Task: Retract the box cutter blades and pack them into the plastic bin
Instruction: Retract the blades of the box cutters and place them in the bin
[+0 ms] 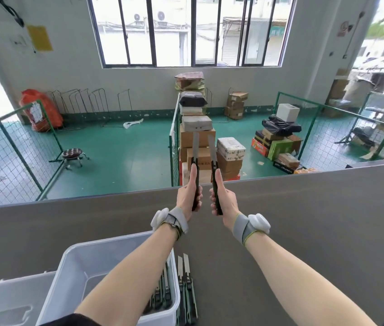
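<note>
Nearest you, the bin (pixel 73 274) sits at lower left on the table (pixel 315 220). Several cutters (pixel 162 292) already lie along its right side. Your left forearm crosses over them, so you cannot count them. Two more cutters (pixel 187 290) lie on the table just beside the bin's right wall, blades still extended; their lower ends run out of the frame.

Farther out, both arms reach forward over the table. Your left hand (pixel 190 195) is closed around the handle of one cutter (pixel 195 182). Your right hand (pixel 222 196) is closed around the handle of another cutter (pixel 215 184). Each thumb lies along its handle, probably placed there to work the slider. Both blades are fully extended and point away from your body, which keeps the edges clear of your arms. The two blades stand near each other without touching.

The sliders are too small to make out. The fingers wrapped behind each handle are mostly hidden.
</note>
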`<state>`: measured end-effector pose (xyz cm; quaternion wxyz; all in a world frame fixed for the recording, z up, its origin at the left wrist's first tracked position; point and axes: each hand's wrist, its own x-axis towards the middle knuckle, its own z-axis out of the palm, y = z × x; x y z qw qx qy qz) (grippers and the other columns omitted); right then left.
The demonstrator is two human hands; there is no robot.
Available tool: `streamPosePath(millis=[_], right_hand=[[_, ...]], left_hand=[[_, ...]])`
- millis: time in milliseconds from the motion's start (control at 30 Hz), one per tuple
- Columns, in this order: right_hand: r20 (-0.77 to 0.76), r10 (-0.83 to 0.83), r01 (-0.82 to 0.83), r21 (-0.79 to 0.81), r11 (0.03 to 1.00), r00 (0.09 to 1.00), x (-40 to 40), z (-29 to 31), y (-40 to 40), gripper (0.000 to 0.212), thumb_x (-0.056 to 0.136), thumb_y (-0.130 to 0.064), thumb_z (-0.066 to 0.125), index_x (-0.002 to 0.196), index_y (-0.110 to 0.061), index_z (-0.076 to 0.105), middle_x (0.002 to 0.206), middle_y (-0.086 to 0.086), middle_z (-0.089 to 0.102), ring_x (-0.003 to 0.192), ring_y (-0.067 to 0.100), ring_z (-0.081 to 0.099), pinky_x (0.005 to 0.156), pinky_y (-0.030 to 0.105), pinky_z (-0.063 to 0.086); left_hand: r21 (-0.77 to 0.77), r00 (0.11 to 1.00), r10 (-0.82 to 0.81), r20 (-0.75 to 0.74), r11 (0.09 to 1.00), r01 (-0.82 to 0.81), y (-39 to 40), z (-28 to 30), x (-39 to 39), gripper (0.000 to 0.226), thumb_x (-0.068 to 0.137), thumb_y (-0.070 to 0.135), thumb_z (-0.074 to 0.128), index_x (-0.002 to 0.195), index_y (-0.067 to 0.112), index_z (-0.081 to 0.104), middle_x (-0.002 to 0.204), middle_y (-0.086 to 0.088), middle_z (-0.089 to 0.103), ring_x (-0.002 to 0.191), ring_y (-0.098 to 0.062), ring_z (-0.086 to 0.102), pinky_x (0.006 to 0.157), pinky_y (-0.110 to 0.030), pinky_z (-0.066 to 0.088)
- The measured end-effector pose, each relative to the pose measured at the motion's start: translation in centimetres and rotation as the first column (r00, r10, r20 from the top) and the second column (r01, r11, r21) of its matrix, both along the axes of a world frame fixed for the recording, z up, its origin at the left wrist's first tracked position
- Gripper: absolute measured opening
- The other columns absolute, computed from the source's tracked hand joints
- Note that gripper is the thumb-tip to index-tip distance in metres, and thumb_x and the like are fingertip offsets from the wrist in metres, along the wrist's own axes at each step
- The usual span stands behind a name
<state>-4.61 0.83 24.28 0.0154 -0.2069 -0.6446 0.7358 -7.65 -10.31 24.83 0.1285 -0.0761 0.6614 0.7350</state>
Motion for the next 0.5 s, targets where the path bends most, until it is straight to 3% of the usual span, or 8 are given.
streamPosePath(millis=[167,400,500], right_hand=[[-0.009,0.021,-0.021,0.008,1.000,1.000,0.5,1.1,-1.1,0.075,0.057,-0.095,0.056,0.060,-0.021,0.056,0.055,-0.001,0.046,0.046,0.015,0.038,0.047,0.025,0.034],[0.019,0.029,-0.029,-0.014,0.999,0.999,1.0,2.2,-2.0,0.077,0.050,-0.099,0.055,0.052,-0.022,0.051,0.052,-0.001,0.044,0.044,0.017,0.038,0.046,0.025,0.033],[0.025,0.020,-0.019,-0.018,1.000,1.000,1.0,2.2,-2.3,0.072,0.057,-0.093,0.057,0.052,-0.021,0.054,0.050,-0.002,0.046,0.043,0.017,0.039,0.045,0.024,0.033]], left_hand=[[-0.005,1.000,0.014,0.024,1.000,-0.014,-0.6,1.0,0.6,0.079,0.051,0.099,0.048,0.049,0.020,0.049,0.048,-0.001,0.045,0.039,-0.018,0.038,0.046,-0.024,0.033],[0.005,1.000,0.007,-0.001,1.000,-0.007,-1.6,0.9,1.1,0.060,0.075,0.075,0.049,0.052,0.019,0.052,0.048,0.000,0.044,0.039,-0.017,0.038,0.045,-0.023,0.032],[0.007,0.999,-0.009,-0.040,1.000,0.009,-2.1,0.8,1.2,0.054,0.083,0.066,0.047,0.057,0.019,0.053,0.048,0.001,0.045,0.040,-0.018,0.039,0.045,-0.023,0.033]])
